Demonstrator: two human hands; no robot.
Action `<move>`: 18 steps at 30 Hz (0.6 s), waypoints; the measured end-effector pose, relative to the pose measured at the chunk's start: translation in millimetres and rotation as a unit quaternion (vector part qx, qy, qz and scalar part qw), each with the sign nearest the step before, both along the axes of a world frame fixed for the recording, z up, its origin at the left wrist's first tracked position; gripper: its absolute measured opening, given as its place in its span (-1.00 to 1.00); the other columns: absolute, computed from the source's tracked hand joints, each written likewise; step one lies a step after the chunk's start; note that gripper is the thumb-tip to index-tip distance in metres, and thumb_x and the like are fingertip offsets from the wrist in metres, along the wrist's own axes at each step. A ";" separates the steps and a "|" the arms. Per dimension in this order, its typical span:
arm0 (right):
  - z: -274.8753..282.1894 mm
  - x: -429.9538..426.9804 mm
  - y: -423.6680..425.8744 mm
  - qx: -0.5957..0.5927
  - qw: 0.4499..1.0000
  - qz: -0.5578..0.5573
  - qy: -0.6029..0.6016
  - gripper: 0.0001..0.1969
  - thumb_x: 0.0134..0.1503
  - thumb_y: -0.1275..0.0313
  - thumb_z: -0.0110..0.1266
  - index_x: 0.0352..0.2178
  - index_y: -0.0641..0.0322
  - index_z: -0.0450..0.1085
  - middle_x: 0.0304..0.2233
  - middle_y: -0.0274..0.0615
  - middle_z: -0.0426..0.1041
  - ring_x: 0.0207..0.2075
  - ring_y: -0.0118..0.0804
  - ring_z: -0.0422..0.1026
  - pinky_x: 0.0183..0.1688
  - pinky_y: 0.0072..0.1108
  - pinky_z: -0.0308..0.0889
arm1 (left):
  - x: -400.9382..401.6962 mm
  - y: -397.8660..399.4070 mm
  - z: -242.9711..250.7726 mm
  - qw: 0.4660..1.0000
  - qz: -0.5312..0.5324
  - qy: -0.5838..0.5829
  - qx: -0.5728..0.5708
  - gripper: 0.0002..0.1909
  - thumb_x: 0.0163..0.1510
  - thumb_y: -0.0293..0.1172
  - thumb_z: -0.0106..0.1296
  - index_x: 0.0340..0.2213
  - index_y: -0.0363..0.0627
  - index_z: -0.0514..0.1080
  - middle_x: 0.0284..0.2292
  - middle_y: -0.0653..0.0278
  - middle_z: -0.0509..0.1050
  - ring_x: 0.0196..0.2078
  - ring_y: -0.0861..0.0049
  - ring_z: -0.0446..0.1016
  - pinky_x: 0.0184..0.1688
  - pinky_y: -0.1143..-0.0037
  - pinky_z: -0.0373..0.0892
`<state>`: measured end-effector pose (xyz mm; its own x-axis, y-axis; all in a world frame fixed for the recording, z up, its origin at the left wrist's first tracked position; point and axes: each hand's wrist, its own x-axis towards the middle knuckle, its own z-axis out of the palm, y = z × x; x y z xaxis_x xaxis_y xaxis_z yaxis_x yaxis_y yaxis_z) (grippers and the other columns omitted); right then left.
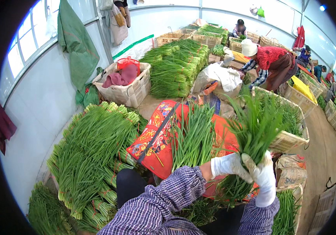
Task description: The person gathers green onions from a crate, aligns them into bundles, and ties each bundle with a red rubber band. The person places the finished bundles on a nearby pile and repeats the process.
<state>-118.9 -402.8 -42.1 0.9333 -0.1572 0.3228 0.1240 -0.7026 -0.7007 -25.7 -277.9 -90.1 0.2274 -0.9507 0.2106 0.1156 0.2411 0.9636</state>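
Observation:
Both my hands wear white work gloves. My left hand (231, 166) and my right hand (263, 179) close together around a bunch of green garlic chives (253, 132), whose long leaves fan upward. Beneath my hands more loose greens (233, 185) hang or lie; where they join the held bunch is hidden. Just left of my hands, a pile of chives (196, 136) rests on a red patterned cloth (159, 132). A dark strap crosses that cloth.
A large stack of banded chive bundles (94, 152) stands at the left, another (179, 67) farther back. Plastic crates (289, 139) of greens line the right side. A crate (127, 92) with cloths stands by the wall. A person in red (273, 61) bends over crates; others work beyond.

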 end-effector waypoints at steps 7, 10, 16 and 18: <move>-103.6 -45.6 1.1 0.548 0.820 0.095 0.134 -0.50 0.21 0.21 -0.15 0.05 0.41 0.16 0.00 -0.10 0.30 -0.01 -0.34 0.30 0.03 -0.58 0.21 | -15.7 35.6 9.2 0.948 0.199 0.245 0.040 -0.64 -0.14 -0.47 0.15 -0.22 -0.20 0.39 -0.31 0.33 0.46 -0.22 0.57 0.42 -0.10 0.55 0.30; -150.0 -101.4 6.2 0.571 0.803 0.058 0.162 -0.41 0.19 0.06 -0.17 0.05 0.38 0.16 -0.01 -0.08 0.30 -0.04 -0.31 0.33 -0.02 -0.52 0.27 | -7.8 73.2 4.7 0.905 0.256 0.338 -0.022 -0.76 -0.05 -0.37 0.04 -0.32 -0.20 0.39 -0.42 0.27 0.46 -0.29 0.49 0.46 -0.17 0.47 0.36; -174.4 -118.4 32.5 0.680 0.724 -0.034 0.114 -0.26 0.12 -0.16 -0.26 0.11 0.23 0.08 0.06 -0.18 0.25 0.06 -0.18 0.24 0.09 -0.41 0.15 | -7.1 109.1 -1.5 0.839 0.411 0.313 -0.174 -0.75 0.04 -0.15 -0.03 -0.39 -0.07 0.37 -0.43 0.25 0.44 -0.25 0.33 0.46 -0.13 0.36 0.40; -154.2 -119.6 43.9 0.739 0.669 0.029 0.071 -0.19 0.05 -0.22 -0.20 0.12 0.20 0.06 0.05 -0.10 0.24 -0.01 -0.15 0.30 0.05 -0.40 0.20 | -6.4 125.5 3.7 0.833 0.425 0.296 -0.195 -0.77 0.04 -0.16 -0.02 -0.38 -0.05 0.37 -0.43 0.27 0.44 -0.28 0.37 0.46 -0.13 0.36 0.40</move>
<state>-238.5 -358.9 -196.3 0.9562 -0.1696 -0.2385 -0.0202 0.7749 -0.6318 -32.1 -152.5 -86.4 0.9571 -0.2793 0.0772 0.1710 0.7593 0.6278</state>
